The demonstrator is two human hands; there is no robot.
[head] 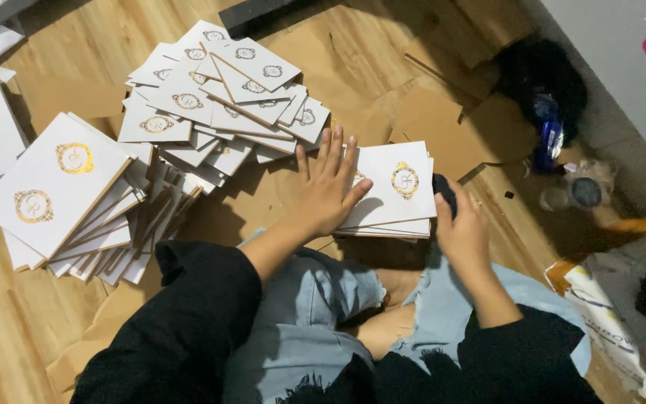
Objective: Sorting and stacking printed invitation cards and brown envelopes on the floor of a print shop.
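Note:
My left hand [326, 187] lies flat, fingers spread, on the left part of a small stack of white cards [396, 196] with a gold round emblem, resting by my knee. My right hand [460, 228] is closed around a small black object [445, 191] at the right edge of that stack. What the black object is cannot be made out. My legs in torn light-blue jeans sit just below the stack.
A fanned pile of similar white cards [218, 97] lies at the top centre, and another slanted pile [61, 198] at the left. Brown cardboard sheets [443, 127] cover the wooden floor. A blue bottle [547, 138] and a tape roll [585, 191] lie at the right, a printed bag [607, 299] lower right.

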